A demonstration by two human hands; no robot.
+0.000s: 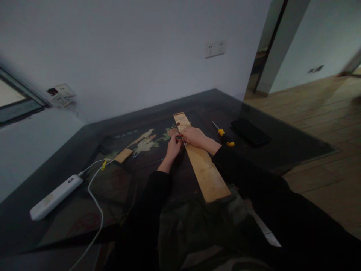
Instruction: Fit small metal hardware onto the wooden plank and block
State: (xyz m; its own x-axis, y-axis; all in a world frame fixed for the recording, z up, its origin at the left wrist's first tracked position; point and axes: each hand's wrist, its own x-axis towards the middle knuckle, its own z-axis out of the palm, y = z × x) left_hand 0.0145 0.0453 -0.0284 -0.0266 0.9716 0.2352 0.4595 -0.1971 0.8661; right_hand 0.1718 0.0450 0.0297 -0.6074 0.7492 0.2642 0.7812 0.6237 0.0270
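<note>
A long, light wooden board (207,175) lies on the dark tabletop, its near end at the table's front edge. My left hand (173,146) is at the board's left edge, its thumb and fingers pinched together around something small that I cannot make out. Across the upper part of the board rests my right hand (194,137), fingers curled and close to the left fingertips. A small shiny bit shows between the hands. To the right of the board lies a screwdriver (222,134) with a yellow and black handle.
The dark table (296,150) stands against a wall with a socket plate (216,49). At the left lie a white power bank (56,196) with a white cable (97,203) and a small wooden block (123,155). A black flat object (250,131) lies right of the screwdriver.
</note>
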